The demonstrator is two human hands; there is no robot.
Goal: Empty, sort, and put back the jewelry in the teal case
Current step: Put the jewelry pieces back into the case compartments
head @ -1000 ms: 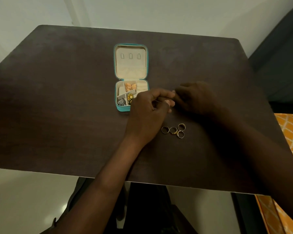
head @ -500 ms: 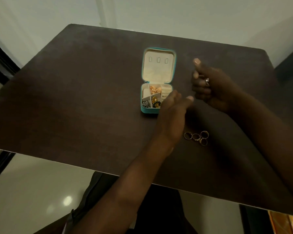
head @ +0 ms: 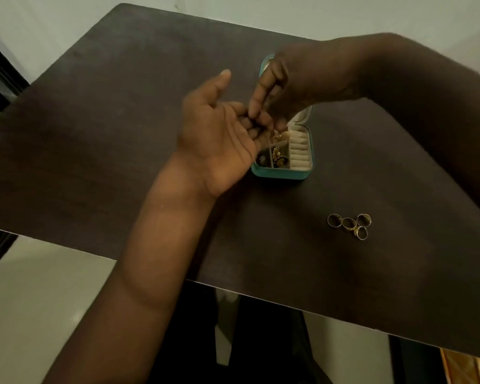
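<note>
With 4 rings (head: 349, 225) out near the tabletop's front right edge, emptying goes on: the left hand (head: 219, 137) lies palm up, fingers curled, over the open case (head: 284, 155) mid-table, the right hand (head: 283, 87) pinching at them; what it pinches I cannot tell.

Hands (head: 261, 117) hide teal case (head: 280, 173) lid, rear compartments.
</note>
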